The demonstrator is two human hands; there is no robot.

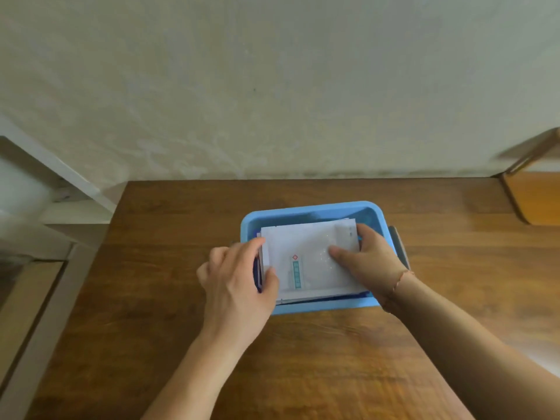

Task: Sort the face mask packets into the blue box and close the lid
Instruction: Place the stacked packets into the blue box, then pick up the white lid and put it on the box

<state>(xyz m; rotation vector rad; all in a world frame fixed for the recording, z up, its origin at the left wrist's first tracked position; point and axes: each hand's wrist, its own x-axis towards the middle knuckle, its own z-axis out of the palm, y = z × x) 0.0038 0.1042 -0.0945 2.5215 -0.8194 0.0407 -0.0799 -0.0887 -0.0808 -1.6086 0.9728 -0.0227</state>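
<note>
Both hands pinching the stack of face mask packets [309, 262] at its short edges, left hand [236, 283], right hand [366, 262], over the blue box [306, 212] on the table [181, 298]; probably light, floppy, slippery, best gripped by edges.

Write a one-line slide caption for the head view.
Both hands, left hand and right hand, grip a stack of face mask packets over the open blue box on a wooden table.

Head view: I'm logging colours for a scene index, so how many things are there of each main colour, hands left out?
Blue: 1, the blue box
White: 1, the stack of face mask packets, packets too overlapped to count singly
Brown: 1, the wooden table
Total: 3
</note>
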